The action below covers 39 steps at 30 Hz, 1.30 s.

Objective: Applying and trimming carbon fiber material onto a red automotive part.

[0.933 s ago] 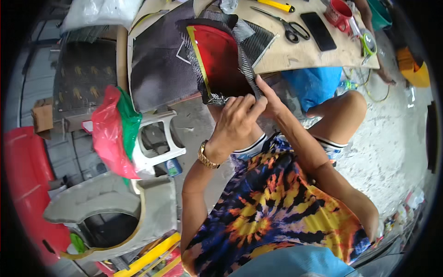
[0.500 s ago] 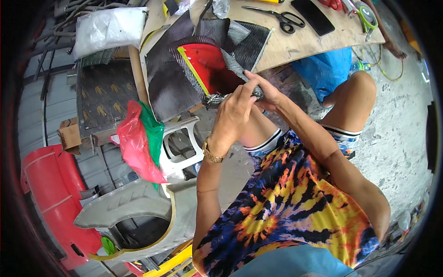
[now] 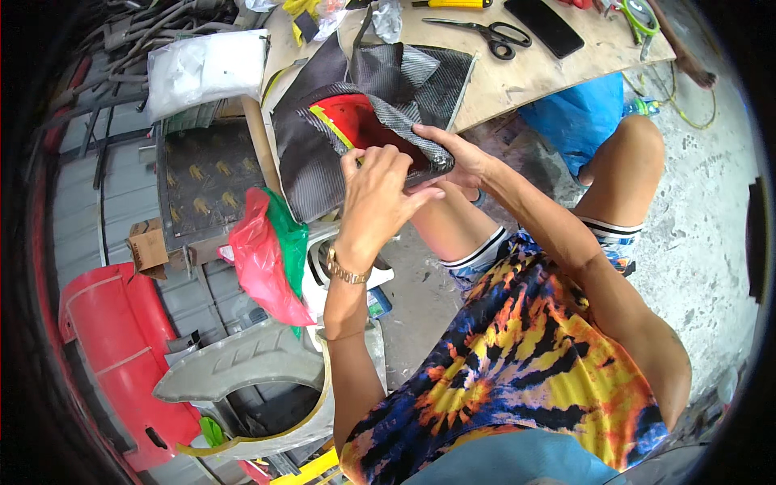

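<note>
A red moulded piece [image 3: 352, 112] with yellow tape along its left edge sits inside dark woven carbon-fibre fabric [image 3: 301, 162] at the front of the table; much of its interior is shadowed. My left hand [image 3: 378, 182] curls its fingers over the near edge of the fabric, thumb stretched to the right. My right hand [image 3: 453, 155] grips the folded right rim, thumb on top and fingers hidden underneath. Black scissors [image 3: 499, 40] and a black phone [image 3: 541, 24] lie beyond on the plywood table [image 3: 566, 73].
A white packet [image 3: 202, 73], a pink bag [image 3: 259, 255] and a green bag [image 3: 293, 234] are on my left, above a grey moulded panel [image 3: 234, 364] and a red panel [image 3: 121, 364]. A blue bag [image 3: 566, 121] lies under the table; another person's foot [image 3: 697, 73] shows top right.
My left hand has shifted leftward and its thumb has spread out. The fabric at the near left now covers more of the red piece. The whole view has shifted somewhat.
</note>
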Available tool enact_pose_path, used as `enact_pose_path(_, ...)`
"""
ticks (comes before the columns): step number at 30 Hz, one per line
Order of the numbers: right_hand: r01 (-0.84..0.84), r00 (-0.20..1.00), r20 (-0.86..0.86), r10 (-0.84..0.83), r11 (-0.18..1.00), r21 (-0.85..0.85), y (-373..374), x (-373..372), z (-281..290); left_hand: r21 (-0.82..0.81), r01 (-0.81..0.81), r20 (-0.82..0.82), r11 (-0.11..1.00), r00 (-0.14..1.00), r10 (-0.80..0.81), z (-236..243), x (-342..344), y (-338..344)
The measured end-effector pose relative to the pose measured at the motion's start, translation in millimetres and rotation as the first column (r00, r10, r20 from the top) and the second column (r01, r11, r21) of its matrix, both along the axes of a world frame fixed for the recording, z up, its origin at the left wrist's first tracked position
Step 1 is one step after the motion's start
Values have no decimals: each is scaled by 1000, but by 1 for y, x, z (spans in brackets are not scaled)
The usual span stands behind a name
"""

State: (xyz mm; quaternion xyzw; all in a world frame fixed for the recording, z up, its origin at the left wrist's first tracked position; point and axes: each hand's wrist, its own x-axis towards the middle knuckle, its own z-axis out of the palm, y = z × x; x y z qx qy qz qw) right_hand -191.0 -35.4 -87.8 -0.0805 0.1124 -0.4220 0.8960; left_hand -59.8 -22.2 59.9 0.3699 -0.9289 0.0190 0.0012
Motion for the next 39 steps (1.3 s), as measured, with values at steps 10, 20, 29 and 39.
enact_pose_path(10,96,993,-54,-104,987,-132,-3,13,-5,543,-170,-206,822,922,327,-17,5,-21)
enact_pose_path(20,58,998,26,-56,993,-100,-4,19,-18,577,-185,-201,796,912,358,-30,6,-26)
enact_pose_path(29,-15,998,65,22,995,-101,-6,5,-15,738,-242,-116,630,874,472,12,31,-52)
enact_pose_path(39,-65,988,133,75,995,-77,-18,1,-26,782,-26,-410,622,731,546,-27,73,-25)
